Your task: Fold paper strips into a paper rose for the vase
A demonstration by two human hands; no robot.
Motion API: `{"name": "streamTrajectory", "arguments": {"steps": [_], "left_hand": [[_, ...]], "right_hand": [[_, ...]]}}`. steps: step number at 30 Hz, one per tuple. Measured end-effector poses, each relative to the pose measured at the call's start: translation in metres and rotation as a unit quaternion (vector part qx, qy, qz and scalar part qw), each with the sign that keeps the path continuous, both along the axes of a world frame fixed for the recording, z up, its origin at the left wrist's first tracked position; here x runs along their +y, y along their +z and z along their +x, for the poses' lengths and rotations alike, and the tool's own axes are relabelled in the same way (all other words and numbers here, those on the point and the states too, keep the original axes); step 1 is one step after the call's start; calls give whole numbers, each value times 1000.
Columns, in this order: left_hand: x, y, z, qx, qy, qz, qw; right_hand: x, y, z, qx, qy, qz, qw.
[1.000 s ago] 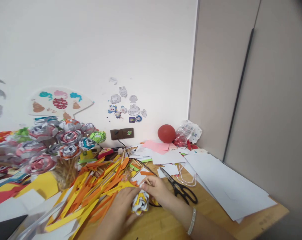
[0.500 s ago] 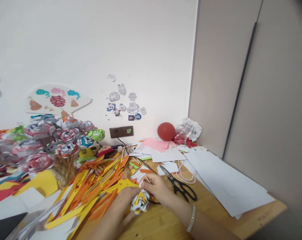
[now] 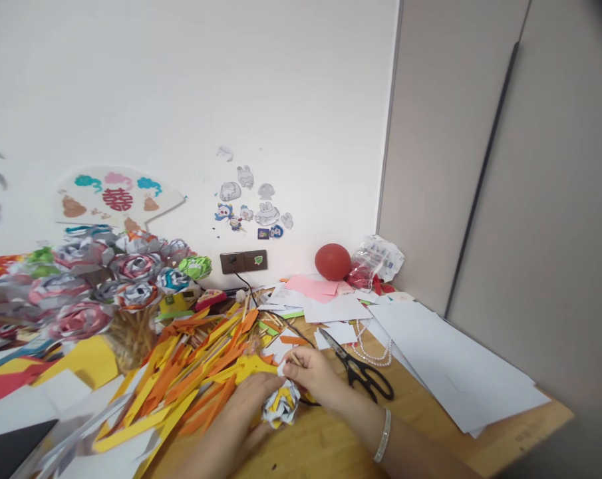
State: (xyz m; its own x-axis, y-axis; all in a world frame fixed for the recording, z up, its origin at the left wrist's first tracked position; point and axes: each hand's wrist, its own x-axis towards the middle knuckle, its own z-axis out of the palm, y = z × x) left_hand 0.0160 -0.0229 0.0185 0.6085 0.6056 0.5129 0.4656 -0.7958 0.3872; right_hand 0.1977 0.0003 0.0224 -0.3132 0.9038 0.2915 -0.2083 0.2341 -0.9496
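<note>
A white and yellow paper flower (image 3: 283, 406) hangs head down just over the wooden table, between my two hands. My left hand (image 3: 248, 407) is closed around its left side, the thumb low and the fingers at its top edge. A thin wooden stick (image 3: 296, 359) pokes up out of my right hand (image 3: 314, 378), which pinches it above the flower head. The join between stick and flower is hidden by my fingers. Beside my right hand lie black-handled scissors (image 3: 358, 368). Yellow and orange paper strips (image 3: 181, 372) are heaped to the left of my hands.
A bunch of paper flowers (image 3: 136, 267) stands at the back left. White sheets (image 3: 445, 359) cover the right side, near the table edge. A red balloon (image 3: 332, 262), a plastic bag (image 3: 375, 259) and a bead string (image 3: 373, 352) lie behind the scissors. A black cable (image 3: 251, 293) runs from the wall socket.
The paper flower has turned slightly in my hands, showing its yellow petals a little differently. Both hands keep nearly the same grip; the whole view has shifted slightly.
</note>
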Motion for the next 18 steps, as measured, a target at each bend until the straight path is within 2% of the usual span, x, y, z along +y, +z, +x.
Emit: {"name": "streamTrajectory", "arguments": {"steps": [5, 10, 14, 18], "left_hand": [[0, -5, -2, -18, 39, -40, 998], [4, -9, -7, -72, 1, -163, 984], [6, 4, 2, -131, 26, -253, 958], [6, 19, 11, -193, 7, -310, 931]], "right_hand": [[7, -6, 5, -4, -19, 25, 999], [7, -4, 9, -19, -8, 43, 999], [6, -7, 6, -78, -11, 45, 996], [9, -16, 3, -132, -53, 22, 990]]}}
